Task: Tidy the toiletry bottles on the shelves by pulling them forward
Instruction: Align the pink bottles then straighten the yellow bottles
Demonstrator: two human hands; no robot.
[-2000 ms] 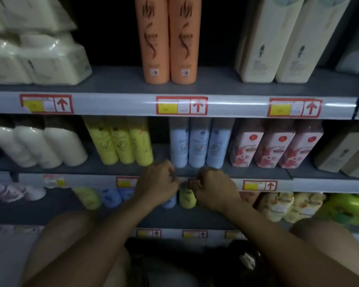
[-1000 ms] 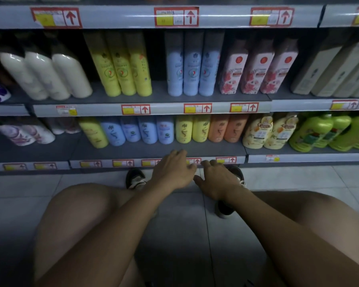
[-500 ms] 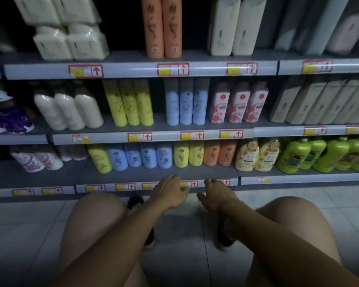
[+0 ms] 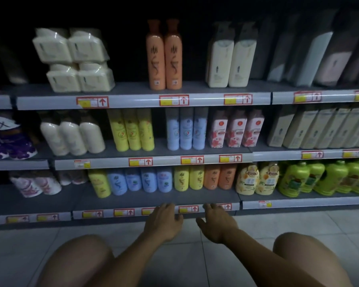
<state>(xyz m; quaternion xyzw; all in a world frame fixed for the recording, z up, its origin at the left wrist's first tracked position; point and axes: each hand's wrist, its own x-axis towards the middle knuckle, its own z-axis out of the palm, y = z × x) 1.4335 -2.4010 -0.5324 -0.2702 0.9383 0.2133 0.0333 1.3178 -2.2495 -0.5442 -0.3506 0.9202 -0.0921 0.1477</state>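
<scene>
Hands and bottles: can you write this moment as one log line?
left hand: open, empty | right hand: open, empty | both at grey bottom shelf edge | short yellow plastic bottles: set back, untouched

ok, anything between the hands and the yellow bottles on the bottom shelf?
Nothing visible. Left hand and right hand hover open at the shelf edge; bare shelf lies between them and the yellow bottles.

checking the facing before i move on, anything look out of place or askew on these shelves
Mostly neat. On the bottom shelf the lone yellow bottle leans left, away from the blue bottles. The pink-and-white bottles further left also tilt.
</scene>
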